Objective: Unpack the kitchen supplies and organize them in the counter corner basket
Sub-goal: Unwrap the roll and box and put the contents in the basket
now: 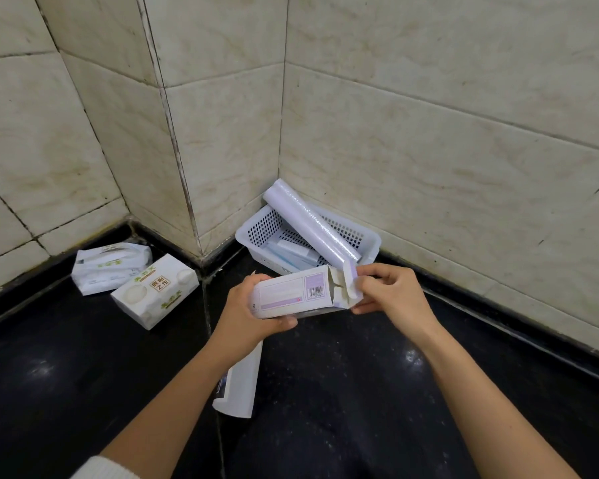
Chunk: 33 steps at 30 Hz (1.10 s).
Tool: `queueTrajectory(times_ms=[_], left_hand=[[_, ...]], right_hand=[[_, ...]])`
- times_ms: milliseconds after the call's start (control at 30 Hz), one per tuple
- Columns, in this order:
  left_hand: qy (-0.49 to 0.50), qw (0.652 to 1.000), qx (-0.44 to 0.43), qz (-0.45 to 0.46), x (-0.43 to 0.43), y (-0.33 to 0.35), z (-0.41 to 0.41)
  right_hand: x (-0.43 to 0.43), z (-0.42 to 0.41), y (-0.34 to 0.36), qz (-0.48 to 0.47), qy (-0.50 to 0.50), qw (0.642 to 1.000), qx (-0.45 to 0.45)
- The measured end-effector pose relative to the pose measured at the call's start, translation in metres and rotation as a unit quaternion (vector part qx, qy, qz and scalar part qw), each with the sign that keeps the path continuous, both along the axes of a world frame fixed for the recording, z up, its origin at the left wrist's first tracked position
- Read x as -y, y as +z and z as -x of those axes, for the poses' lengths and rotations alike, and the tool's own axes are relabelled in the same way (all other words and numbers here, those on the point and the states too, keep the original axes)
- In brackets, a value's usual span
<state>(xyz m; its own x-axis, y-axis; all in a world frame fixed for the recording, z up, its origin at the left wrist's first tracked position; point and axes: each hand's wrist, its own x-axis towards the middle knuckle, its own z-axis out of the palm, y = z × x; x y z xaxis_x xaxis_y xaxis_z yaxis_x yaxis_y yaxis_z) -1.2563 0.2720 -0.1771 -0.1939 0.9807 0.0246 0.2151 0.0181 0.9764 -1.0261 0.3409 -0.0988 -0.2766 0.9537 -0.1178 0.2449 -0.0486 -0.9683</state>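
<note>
Holding a white-and-lilac carton (293,294) above the worktop (360,392) near its back corner, left hand (253,311) wraps the body while right hand (386,292) pinches the opened end flap. Behind it, w/ rim against the corner walls, white basket (256,233) holds a tilted film roll (308,223) & flat packs. Two tissue packs (135,278) lie at worktop's back-left edge.

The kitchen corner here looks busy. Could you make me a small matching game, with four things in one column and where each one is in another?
Things:
1. long white roll
2. carton with barcode
3. two tissue packs
4. empty white carton

Places:
A. lying on the black counter under the left forearm
B. held between both hands
C. on the counter by the left wall
D. leaning in the white basket

Pairs: 1-D, 2-B, 3-C, 4-A
</note>
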Motion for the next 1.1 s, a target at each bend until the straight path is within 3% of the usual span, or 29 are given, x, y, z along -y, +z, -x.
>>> queueTrajectory(times_ms=[133, 267, 333, 400, 433, 467, 500, 567, 633, 700, 933, 1100], left_hand=[[0.007, 1.000, 0.022, -0.012, -0.001, -0.003, 0.003], [0.024, 0.999, 0.021, 0.001, -0.001, -0.005, 0.007], [0.027, 0.999, 0.018, 0.008, -0.002, -0.005, 0.007], [0.021, 0.999, 0.023, 0.010, -0.004, -0.004, 0.006], [0.016, 0.999, 0.029, 0.008, -0.005, -0.003, 0.005], [0.012, 0.999, 0.037, 0.005, -0.005, -0.003, 0.004], [0.010, 0.999, 0.045, 0.003, -0.005, -0.003, 0.003], [0.009, 0.998, 0.057, 0.002, -0.005, -0.003, 0.002], [0.009, 0.998, 0.056, -0.001, -0.004, -0.003, 0.002], [0.007, 0.999, 0.040, -0.007, -0.004, -0.003, 0.003], [0.022, 0.999, -0.022, -0.013, -0.003, -0.004, 0.002], [0.019, 0.999, -0.025, -0.010, -0.003, -0.005, 0.003]], right_hand=[[-0.002, -0.005, 0.002, 0.020, 0.015, 0.998, -0.057], [-0.004, -0.008, -0.003, -0.157, -0.032, 0.986, 0.039], [-0.002, -0.008, -0.003, -0.298, -0.013, 0.939, 0.170], [-0.003, -0.008, -0.006, -0.415, 0.013, 0.849, 0.326], [-0.003, -0.007, -0.006, -0.434, 0.030, 0.816, 0.380], [-0.003, -0.005, -0.007, -0.422, 0.049, 0.812, 0.400], [-0.002, -0.003, -0.008, -0.376, 0.072, 0.839, 0.387], [0.003, 0.004, -0.004, -0.177, 0.089, 0.950, 0.241], [0.004, 0.010, 0.000, -0.020, 0.043, 0.996, 0.076], [0.004, 0.014, -0.001, 0.038, 0.029, 0.998, 0.030], [0.008, 0.021, -0.004, 0.164, 0.002, 0.986, 0.000], [0.011, 0.018, -0.004, 0.090, -0.037, 0.994, -0.055]])
